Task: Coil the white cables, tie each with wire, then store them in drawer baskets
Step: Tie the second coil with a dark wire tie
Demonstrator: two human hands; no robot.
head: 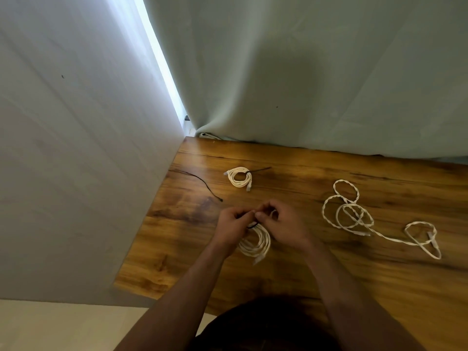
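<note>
right, both hands meet over the loosely coiled white braided cable on the brown wooden table: left hand and right hand each pinch the thin black wire at its top. beyond that coil lies a tied white coil; right of it sprawls a loose white cable.

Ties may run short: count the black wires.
3. A loose wire on the table, left; second wire round the far coil; third wire pinched by left hand and right hand at the near coil. Others may be hidden.
</note>
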